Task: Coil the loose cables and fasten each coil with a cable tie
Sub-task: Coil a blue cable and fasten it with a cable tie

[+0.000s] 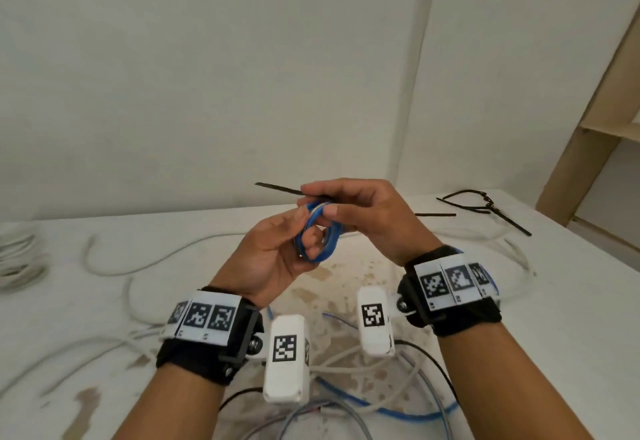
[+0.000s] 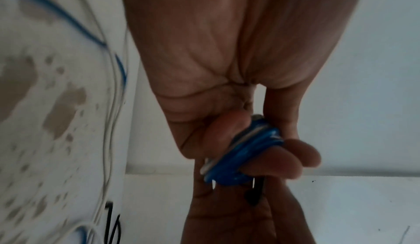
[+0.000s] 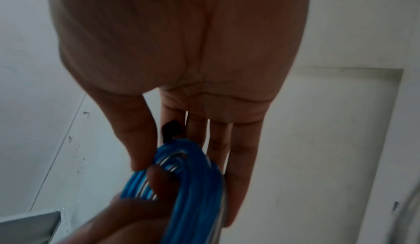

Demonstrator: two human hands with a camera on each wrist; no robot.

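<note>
Two hands are in view — the left hand (image 1: 273, 252) and the right hand (image 1: 367, 217). Between them is one coil of blue cable (image 1: 317, 235) and one black cable tie (image 1: 277, 189). One white coil (image 1: 19, 259) lies at the table's left edge. Spare ties (image 1: 485, 207) lie at the far right — several, overlapping, number unclear. Loose cables (image 1: 346, 394) on the table are too tangled to count.

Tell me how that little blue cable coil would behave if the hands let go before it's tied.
The blue cable coil would probably spring open: its loops are held together only by the left hand and right hand. It looks light, held up by fingertips. The black cable tie juts out straight, so it seems fairly stiff.
</note>
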